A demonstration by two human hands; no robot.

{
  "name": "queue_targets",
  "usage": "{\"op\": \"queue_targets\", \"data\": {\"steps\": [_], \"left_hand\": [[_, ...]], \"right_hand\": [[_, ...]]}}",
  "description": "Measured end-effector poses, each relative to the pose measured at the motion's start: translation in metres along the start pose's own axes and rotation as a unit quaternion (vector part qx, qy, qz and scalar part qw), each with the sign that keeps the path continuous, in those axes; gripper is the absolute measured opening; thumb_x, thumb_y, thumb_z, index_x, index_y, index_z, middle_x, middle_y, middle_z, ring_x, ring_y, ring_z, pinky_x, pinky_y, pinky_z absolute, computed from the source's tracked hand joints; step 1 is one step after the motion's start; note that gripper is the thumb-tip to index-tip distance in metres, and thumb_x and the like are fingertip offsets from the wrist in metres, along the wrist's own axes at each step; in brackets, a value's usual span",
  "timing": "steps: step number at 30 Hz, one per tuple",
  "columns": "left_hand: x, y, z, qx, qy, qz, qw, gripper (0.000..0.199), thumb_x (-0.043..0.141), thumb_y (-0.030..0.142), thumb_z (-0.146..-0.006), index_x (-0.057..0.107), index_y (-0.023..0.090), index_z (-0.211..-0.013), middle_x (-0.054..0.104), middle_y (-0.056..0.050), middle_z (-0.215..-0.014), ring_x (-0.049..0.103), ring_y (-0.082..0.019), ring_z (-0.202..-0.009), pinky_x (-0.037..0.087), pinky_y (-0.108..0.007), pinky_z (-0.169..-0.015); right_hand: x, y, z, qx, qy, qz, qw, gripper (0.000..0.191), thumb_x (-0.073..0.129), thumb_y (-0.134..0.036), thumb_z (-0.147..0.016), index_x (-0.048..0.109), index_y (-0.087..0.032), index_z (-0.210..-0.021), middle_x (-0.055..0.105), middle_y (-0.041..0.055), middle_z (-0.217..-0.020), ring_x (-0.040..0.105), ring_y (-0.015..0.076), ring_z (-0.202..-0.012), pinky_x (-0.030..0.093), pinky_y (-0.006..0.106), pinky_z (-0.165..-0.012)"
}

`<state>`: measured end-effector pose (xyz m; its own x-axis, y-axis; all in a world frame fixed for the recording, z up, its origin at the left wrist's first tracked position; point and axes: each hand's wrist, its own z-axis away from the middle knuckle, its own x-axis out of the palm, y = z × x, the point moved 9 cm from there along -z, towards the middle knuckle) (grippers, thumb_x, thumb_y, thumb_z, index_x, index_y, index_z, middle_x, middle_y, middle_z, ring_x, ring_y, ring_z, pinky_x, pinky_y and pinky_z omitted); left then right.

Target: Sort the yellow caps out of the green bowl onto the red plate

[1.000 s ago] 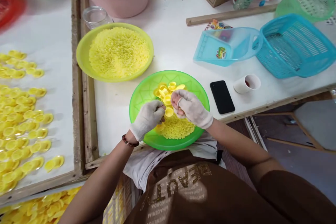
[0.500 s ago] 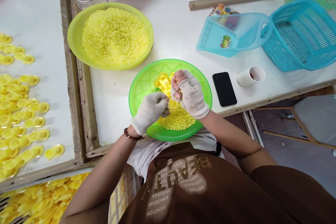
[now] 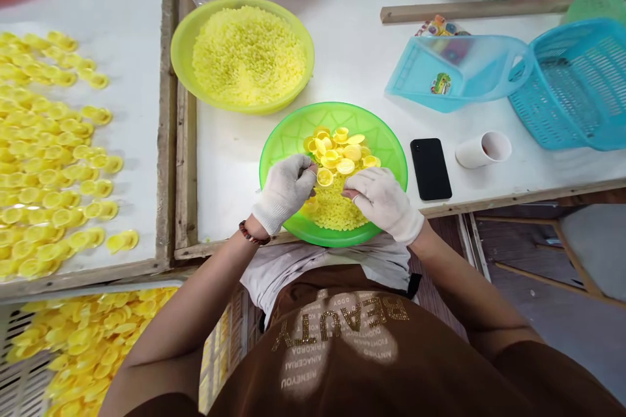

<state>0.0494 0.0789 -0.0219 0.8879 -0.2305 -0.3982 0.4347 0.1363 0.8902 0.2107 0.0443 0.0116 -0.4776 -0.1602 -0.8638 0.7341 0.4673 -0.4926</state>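
Note:
My left hand (image 3: 288,187), in a white fingerless-tipped glove, pinches a small yellow plastic cup (image 3: 325,176) whose open side faces up; a few yellow bits show inside it. My right hand (image 3: 384,201), gloved the same way, is closed with bent fingers low over the yellow pellets (image 3: 337,208); whatever its fingertips hold is hidden. Both hands are above a green plastic bowl (image 3: 278,137). In the bowl's far part lies a pile of small yellow lidded cups (image 3: 352,152), some with flat round lids showing.
A yellow basin (image 3: 180,55) full of pellets stands behind left. Rows of yellow cups (image 3: 53,179) lie on the left table beyond wooden edging. To the right are a black phone (image 3: 430,168), a white cup (image 3: 482,150), a blue scoop (image 3: 460,71) and a blue basket (image 3: 577,98).
My right hand has lowered and turned over, away from the cup to the right, uncovering the cup pile. My left hand keeps hold of the cup. The whole view has shifted slightly left.

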Motion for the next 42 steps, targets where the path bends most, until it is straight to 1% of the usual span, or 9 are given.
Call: {"op": "queue_targets", "data": {"steps": [3, 10, 18, 21, 24, 27, 30, 35, 42], "left_hand": [[0.004, 0.000, 0.000, 0.009, -0.014, -0.032, 0.999, 0.017, 0.052, 0.029, -0.092, 0.062, 0.018, -0.084, 0.064, 0.000, -0.060, 0.069, -0.015, -0.055, 0.048, -0.019, -0.049], [0.010, -0.004, 0.000, -0.036, -0.042, 0.027, 0.998, 0.016, 0.053, 0.030, -0.093, 0.061, 0.018, -0.086, 0.064, 0.000, -0.062, 0.068, -0.014, -0.054, 0.048, -0.020, -0.049], [0.003, 0.006, 0.003, -0.007, -0.019, 0.052, 0.998, 0.015, 0.050, 0.026, -0.095, 0.059, 0.018, -0.087, 0.062, 0.001, -0.065, 0.064, -0.011, -0.056, 0.047, -0.020, -0.054], [-0.032, 0.011, 0.012, 0.008, 0.025, 0.050, 0.998, 0.015, 0.049, 0.027, -0.096, 0.059, 0.018, -0.090, 0.062, 0.002, -0.069, 0.063, -0.011, -0.058, 0.049, -0.021, -0.059], [-0.110, -0.010, 0.031, -0.013, 0.147, -0.005, 0.989, 0.016, 0.047, 0.026, -0.095, 0.061, 0.018, -0.093, 0.062, 0.001, -0.071, 0.062, -0.012, -0.061, 0.049, -0.022, -0.062], [-0.203, -0.059, 0.063, -0.076, 0.295, -0.098, 0.947, 0.014, 0.050, 0.023, -0.091, 0.063, 0.017, -0.092, 0.060, 0.000, -0.067, 0.061, -0.014, -0.063, 0.050, -0.023, -0.063], [-0.264, -0.130, 0.087, -0.210, 0.375, -0.097, 0.898, 0.014, 0.049, 0.021, -0.089, 0.062, 0.016, -0.089, 0.060, -0.001, -0.068, 0.061, -0.014, -0.058, 0.049, -0.024, -0.059], [-0.288, -0.190, 0.081, -0.306, 0.401, -0.085, 0.859, 0.013, 0.049, 0.016, -0.085, 0.062, 0.014, -0.086, 0.060, -0.003, -0.062, 0.063, -0.018, -0.056, 0.050, -0.028, -0.057], [-0.287, -0.165, 0.078, -0.287, 0.367, -0.235, 0.853, 0.012, 0.051, 0.012, -0.086, 0.062, 0.015, -0.082, 0.070, -0.014, -0.091, 0.062, -0.032, -0.108, 0.044, -0.046, -0.100]], "right_hand": [[-0.010, -0.009, -0.008, -0.013, 0.064, -0.076, 0.995, 0.020, 0.054, -0.030, -0.102, 0.069, -0.021, -0.093, 0.071, 0.0077, -0.093, 0.061, 0.0231, -0.088, 0.044, 0.037, -0.085], [-0.007, -0.007, -0.020, 0.016, 0.058, -0.131, 0.989, 0.020, 0.060, -0.035, -0.099, 0.069, -0.023, -0.112, 0.073, 0.0084, -0.101, 0.064, 0.0251, -0.092, 0.050, 0.041, -0.089], [-0.011, 0.001, 0.000, 0.020, 0.011, 0.022, 0.999, 0.027, 0.051, -0.032, -0.102, 0.071, -0.017, -0.111, 0.071, 0.0139, -0.116, 0.063, 0.0304, -0.109, 0.049, 0.044, -0.097], [0.010, -0.007, 0.007, -0.005, -0.038, 0.021, 0.999, 0.029, 0.048, -0.032, -0.104, 0.070, -0.015, -0.112, 0.072, 0.0140, -0.109, 0.066, 0.0291, -0.101, 0.051, 0.043, -0.092], [0.031, -0.013, 0.007, -0.059, -0.085, 0.038, 0.994, 0.027, 0.048, -0.032, -0.102, 0.070, -0.017, -0.110, 0.072, 0.0141, -0.109, 0.067, 0.0310, -0.102, 0.052, 0.045, -0.090], [0.039, -0.016, 0.003, -0.095, -0.090, 0.055, 0.990, 0.027, 0.047, -0.031, -0.102, 0.068, -0.019, -0.112, 0.072, 0.0140, -0.113, 0.068, 0.0310, -0.102, 0.053, 0.046, -0.090], [0.040, -0.017, 0.000, -0.112, -0.084, 0.073, 0.987, 0.027, 0.046, -0.032, -0.102, 0.068, -0.019, -0.111, 0.073, 0.0137, -0.112, 0.069, 0.0309, -0.101, 0.054, 0.047, -0.090], [0.044, -0.016, 0.000, -0.123, -0.085, 0.111, 0.982, 0.026, 0.048, -0.027, -0.100, 0.069, -0.018, -0.113, 0.072, 0.0151, -0.112, 0.068, 0.0321, -0.103, 0.055, 0.047, -0.088], [0.062, -0.031, -0.001, -0.081, -0.216, 0.209, 0.950, 0.019, 0.058, -0.034, -0.098, 0.067, -0.018, -0.102, 0.068, 0.0133, -0.104, 0.064, 0.0301, -0.092, 0.049, 0.042, -0.081]]}}
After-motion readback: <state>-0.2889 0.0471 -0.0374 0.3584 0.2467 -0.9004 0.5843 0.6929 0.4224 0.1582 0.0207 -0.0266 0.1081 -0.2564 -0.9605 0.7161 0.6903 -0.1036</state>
